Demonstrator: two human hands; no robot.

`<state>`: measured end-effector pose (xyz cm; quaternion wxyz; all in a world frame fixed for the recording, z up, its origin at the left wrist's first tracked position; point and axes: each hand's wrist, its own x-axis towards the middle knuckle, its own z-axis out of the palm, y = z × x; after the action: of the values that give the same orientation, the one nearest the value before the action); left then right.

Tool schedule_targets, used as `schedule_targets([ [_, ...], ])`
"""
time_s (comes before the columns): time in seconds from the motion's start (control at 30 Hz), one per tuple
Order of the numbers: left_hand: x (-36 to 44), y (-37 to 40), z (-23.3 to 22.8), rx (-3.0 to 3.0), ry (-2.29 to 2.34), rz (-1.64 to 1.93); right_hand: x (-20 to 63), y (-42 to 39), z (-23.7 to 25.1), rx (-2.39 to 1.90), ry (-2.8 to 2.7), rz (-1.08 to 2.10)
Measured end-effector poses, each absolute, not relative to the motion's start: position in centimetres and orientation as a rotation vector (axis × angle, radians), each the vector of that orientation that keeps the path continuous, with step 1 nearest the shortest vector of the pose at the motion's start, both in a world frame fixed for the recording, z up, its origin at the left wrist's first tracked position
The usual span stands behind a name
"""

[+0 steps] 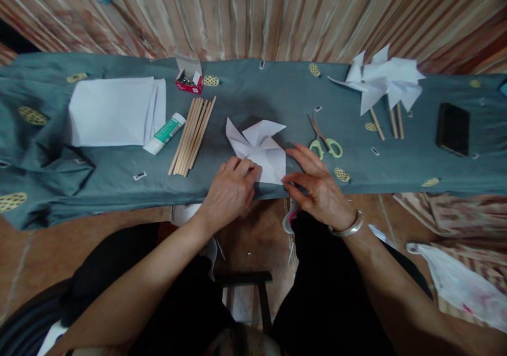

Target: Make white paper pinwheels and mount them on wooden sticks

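A white paper pinwheel (267,158) lies at the table's front edge, several of its points folded up toward the middle. My left hand (233,184) is closed, its fingers curled on the lower left part of the paper. At the lower right corner, my right hand (315,187) pinches the paper between thumb and a finger, its other fingers stretched along the right side. Green-handled scissors (325,140) lie just beyond my right hand with their blades parted. Left of the pinwheel rests a bundle of wooden sticks (192,137).
A glue stick (164,133) touches a stack of white paper (111,112). Behind the sticks stands an open red box (189,78) of small metal pieces. Finished pinwheels on sticks (386,76) and a black phone (453,129) lie right on the green tablecloth (253,89).
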<state>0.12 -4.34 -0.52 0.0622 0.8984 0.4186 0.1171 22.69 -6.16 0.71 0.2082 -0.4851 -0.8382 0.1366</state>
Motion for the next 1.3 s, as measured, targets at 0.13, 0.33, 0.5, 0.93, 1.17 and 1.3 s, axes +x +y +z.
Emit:
schedule_targets([
  [0.13,0.1,-4.4,-0.5,2.725,1.273,0.368,22.6,-5.8,1.0,-1.354,-2.279,0.406],
  [0.33,0.1,-4.4,-0.6,2.718,1.279,0.388,22.2,-5.5,0.8,-1.344,-2.309,0.422],
  [0.5,-0.2,-4.5,-1.0,2.714,1.262,0.409,22.1,-5.4,0.5,-1.353,-2.314,0.441],
  [0.93,-0.4,-4.6,-1.2,2.724,1.258,0.427,21.9,-5.0,0.6,-1.36,-2.239,0.528],
  [1.17,-0.4,-4.6,-1.0,2.719,1.264,0.409,21.9,-4.7,0.4,-1.368,-2.134,0.54],
  [1.3,-0.4,-4.9,-0.8,2.711,1.255,0.417,21.7,-4.0,0.3,-1.361,-2.001,0.637],
])
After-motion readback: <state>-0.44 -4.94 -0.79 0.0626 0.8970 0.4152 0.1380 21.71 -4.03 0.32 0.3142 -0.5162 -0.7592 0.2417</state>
